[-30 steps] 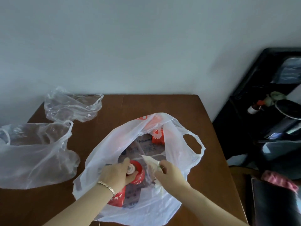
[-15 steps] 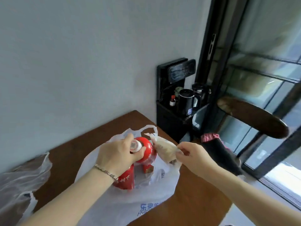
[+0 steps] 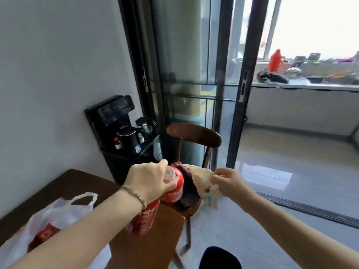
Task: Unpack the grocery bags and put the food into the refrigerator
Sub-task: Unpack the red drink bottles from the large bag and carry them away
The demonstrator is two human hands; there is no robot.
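Grocery bag (image 3: 58, 212), white thin plastic, lies slumped on the table (image 3: 77, 181) at far left, with one red pack (image 3: 43, 237) showing inside; I count one bag in view. Next, above the table's edge, the left hand (image 3: 149, 181) has its fingers and thumb curled over the tops of two red bottles (image 3: 144, 218), one hanging under the wrist and the other tipped outward beside it. They look stiff, smooth and probably weighty if full, so two held by the necks in one hand could slip; a grip round the bodies would seem safer. Right of them, in the air before a chair (image 3: 194, 134), one pale packet (image 3: 201, 179) is pinched at its edge by the right hand (image 3: 229, 181). It looks soft and light, so a pinch should do.
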